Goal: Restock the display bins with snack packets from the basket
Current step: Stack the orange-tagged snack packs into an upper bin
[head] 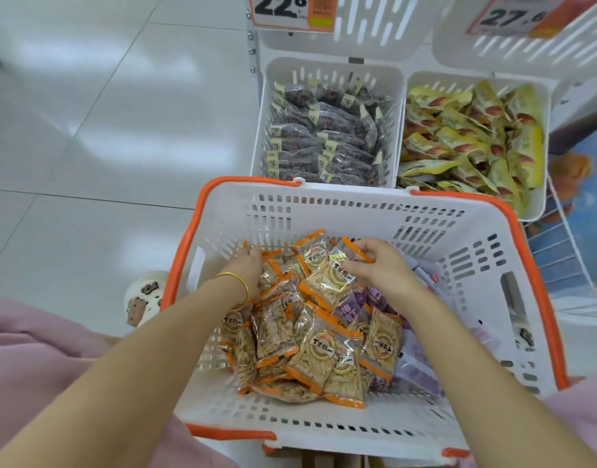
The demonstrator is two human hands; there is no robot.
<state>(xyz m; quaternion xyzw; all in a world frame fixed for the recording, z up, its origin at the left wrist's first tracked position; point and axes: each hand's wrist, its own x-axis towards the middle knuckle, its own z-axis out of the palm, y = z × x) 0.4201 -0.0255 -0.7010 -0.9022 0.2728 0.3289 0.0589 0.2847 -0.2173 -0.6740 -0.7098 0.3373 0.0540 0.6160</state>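
The step in hand is picking, I think. In the lower middle of the frame, both hands are inside the white basket (358, 204) with an orange rim. The right hand (381, 268) pinches the corner of one orange-edged seed packet (327, 282). The left hand (250, 271) lies on the pile of orange-edged packets (310, 359) with its fingers bent down; if it grips, I cannot tell. Next, the packets need a matching bin: the dark-packet bin (331, 67) and the yellow-packet bin (545, 106) above hold other goods. The floor (87, 113) at left is of pale glossy tiles.
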